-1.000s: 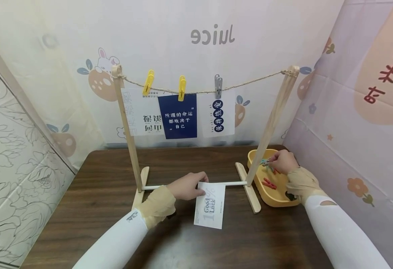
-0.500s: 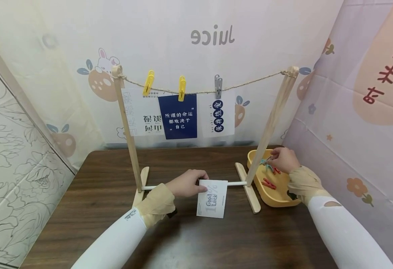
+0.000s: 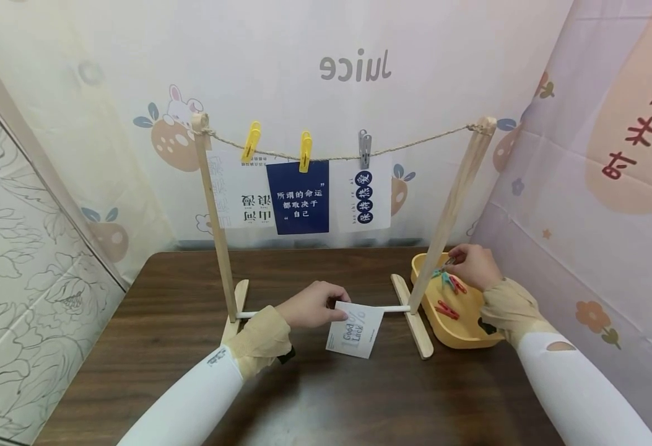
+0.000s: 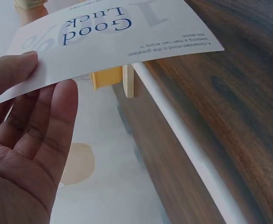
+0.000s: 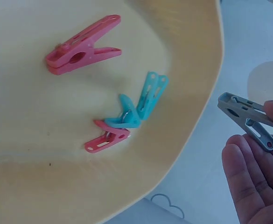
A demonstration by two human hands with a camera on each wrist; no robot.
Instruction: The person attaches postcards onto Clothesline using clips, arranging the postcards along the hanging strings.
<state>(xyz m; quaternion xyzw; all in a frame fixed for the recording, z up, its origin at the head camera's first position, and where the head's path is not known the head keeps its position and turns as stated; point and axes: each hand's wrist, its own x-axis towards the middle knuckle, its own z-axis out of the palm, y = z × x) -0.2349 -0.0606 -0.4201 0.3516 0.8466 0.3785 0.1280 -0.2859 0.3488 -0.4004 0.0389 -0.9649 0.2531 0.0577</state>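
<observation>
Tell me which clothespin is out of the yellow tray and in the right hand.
The grey clothespin, pinched in the right hand; the pink and blue ones lie in the yellow tray.

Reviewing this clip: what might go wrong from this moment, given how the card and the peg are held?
The left hand pinches the Good Luck card at one edge only, so it may sag, bend or slip. The right hand holds the grey peg by its tail end at the fingertips; it might drop back into the yellow tray.
</observation>
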